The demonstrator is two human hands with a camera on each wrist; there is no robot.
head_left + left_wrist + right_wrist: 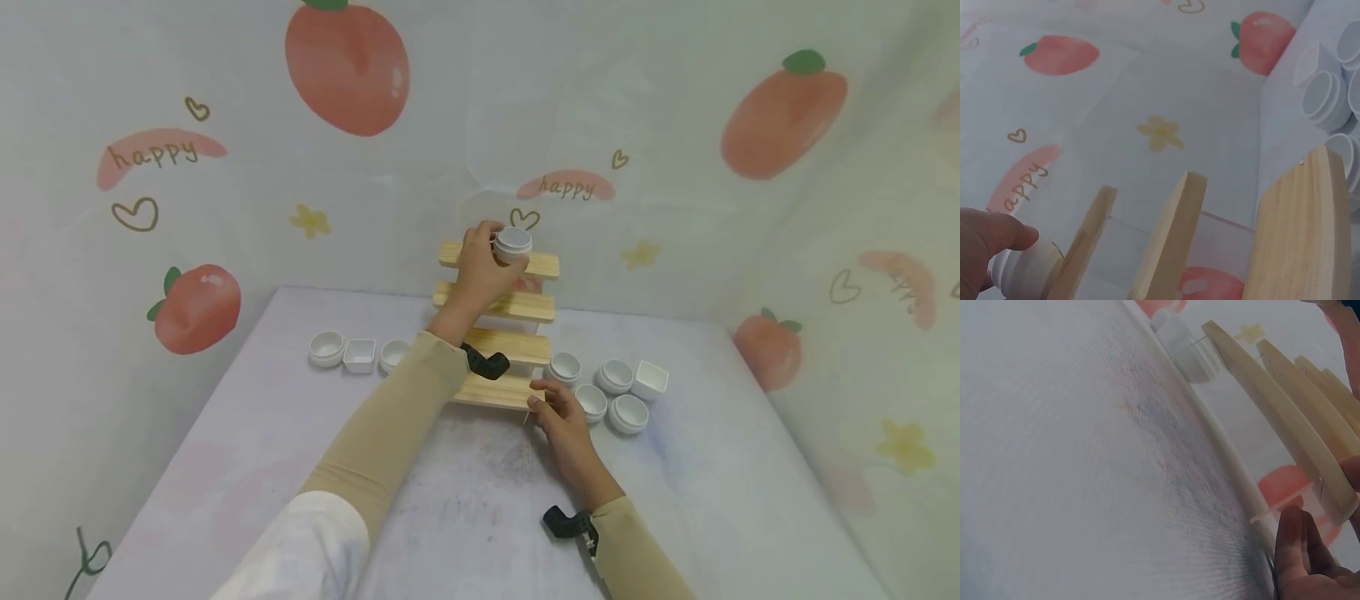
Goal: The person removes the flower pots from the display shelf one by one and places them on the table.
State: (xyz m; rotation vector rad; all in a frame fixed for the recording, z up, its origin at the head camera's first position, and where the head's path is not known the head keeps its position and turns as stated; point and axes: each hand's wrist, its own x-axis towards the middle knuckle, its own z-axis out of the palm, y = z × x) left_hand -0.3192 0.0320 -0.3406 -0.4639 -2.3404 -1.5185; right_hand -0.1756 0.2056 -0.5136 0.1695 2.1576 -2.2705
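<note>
In the head view a stepped stand (501, 345) with several pale wooden shelves and clear side supports rises from the table. My left hand (483, 262) grips a small round white bowl (513, 242) at the top shelf, thumb on its near side. The left wrist view has this bowl (1027, 269) at the lower left, beside the end of a wooden shelf, partly covered by my fingers. Down at the lowest shelf's right end, my right hand (566, 429) holds the stand's corner. The right wrist view shows its fingers (1291, 540) at the clear support, with another fingertip against the wood.
Right of the stand are several round white bowls (628, 414) and a square white bowl (649, 380). On its left, another square bowl (360, 356) sits between round ones (327, 349). A fruit-printed backdrop (420, 192) stands behind the table (450, 500).
</note>
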